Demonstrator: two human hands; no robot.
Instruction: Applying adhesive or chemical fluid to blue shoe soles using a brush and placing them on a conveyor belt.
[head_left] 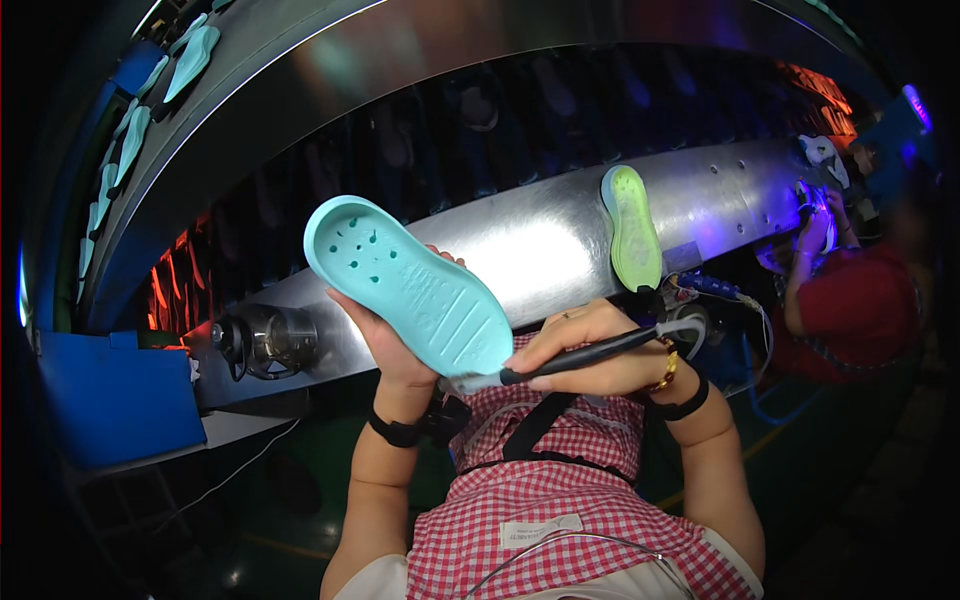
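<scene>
The worktop (545, 255) was a long strip of shiny metal, with a bright glare near its middle. A yellow-green sole (636, 232) lay right of the glare, its holed end toward the far edge. A clear, black-handled jug (283, 340) sat toward the left end.

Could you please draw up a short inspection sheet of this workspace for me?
Surface: steel bench, shiny, with bright glare near its middle.
Job's things: turquoise sole, hand-held; black-handled brush, its tip at that sole's near end; green sole, on the bench.
Clutter: clear container at the bench's left.
Hands: left hand holds the turquoise sole; right hand grips the brush.
Cables: white cord at lower left; cabling right of the green sole.
Surroundings: co-worker in red at right.
</scene>
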